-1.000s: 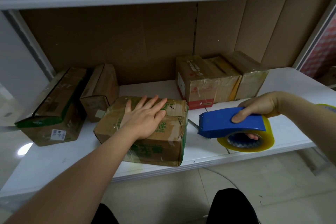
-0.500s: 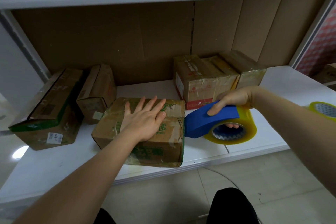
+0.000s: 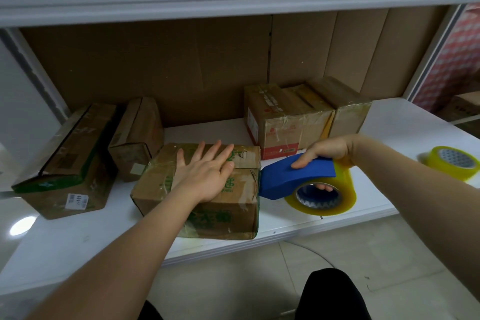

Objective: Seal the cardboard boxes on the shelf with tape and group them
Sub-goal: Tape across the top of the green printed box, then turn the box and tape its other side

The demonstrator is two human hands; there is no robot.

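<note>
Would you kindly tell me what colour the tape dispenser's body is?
Blue; the tape dispenser shows clearly in the head view.

Green-printed cardboard box (image 3: 207, 205) at shelf (image 3: 78, 241) front, blue tape dispenser (image 3: 293, 176) against its right side

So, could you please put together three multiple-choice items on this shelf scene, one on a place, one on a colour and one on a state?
1. Where does the spare tape roll lie?
A. on the shelf's far right
B. on top of a box
C. on the floor

2. What colour is the tape dispenser?
A. red
B. blue
C. black

3. How is the left hand?
A. curled round the dispenser
B. hanging off the shelf
C. flat, fingers straight, on the front box

Answers:
1 A: the yellowish roll sits on the white shelf, right of both hands.
2 B: its body is blue, with a yellow roll mounted, gripped by the right hand.
3 C: the palm lies on top of the front box, fingers spread.
</note>
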